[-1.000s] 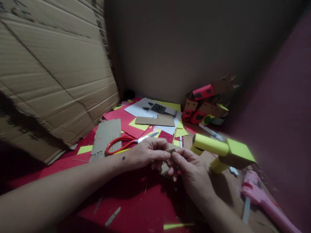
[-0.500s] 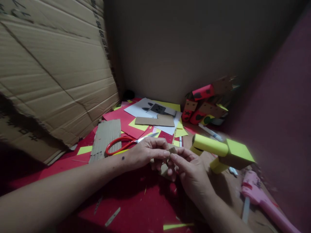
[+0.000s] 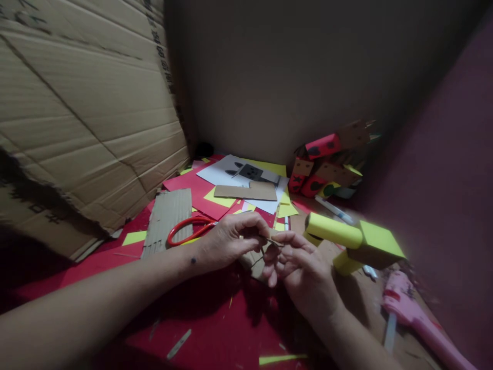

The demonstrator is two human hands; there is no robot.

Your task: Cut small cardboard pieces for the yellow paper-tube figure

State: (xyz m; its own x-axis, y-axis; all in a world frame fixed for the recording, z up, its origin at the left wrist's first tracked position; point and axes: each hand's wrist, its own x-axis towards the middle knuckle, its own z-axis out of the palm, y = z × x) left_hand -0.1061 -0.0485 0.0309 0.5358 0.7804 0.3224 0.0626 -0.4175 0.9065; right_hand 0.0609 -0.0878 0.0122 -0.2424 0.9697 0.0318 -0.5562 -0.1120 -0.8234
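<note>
My left hand (image 3: 236, 239) and my right hand (image 3: 308, 270) meet over the red surface, fingertips closed on a small cardboard piece (image 3: 274, 241). It is seen nearly edge-on, and fingers cover part of it. Below the fingers shows a second bit of cardboard (image 3: 254, 263); whether it is held or lies on the surface, I cannot tell. Red-handled scissors (image 3: 177, 226) lie just beyond my left wrist, their blades mostly hidden behind the hand.
A ribbed cardboard piece (image 3: 167, 218) lies left of the scissors. Farther back, an L-shaped cardboard piece (image 3: 246, 192) rests on paper sheets. To the right are a yellow paper-covered model (image 3: 379, 239) and a pink glue gun (image 3: 400, 293). A big cardboard panel (image 3: 96, 103) stands left.
The small cardboard piece has turned from upright to nearly flat between the fingers. My right thumb has moved off its front, and more of the cardboard beneath shows.
</note>
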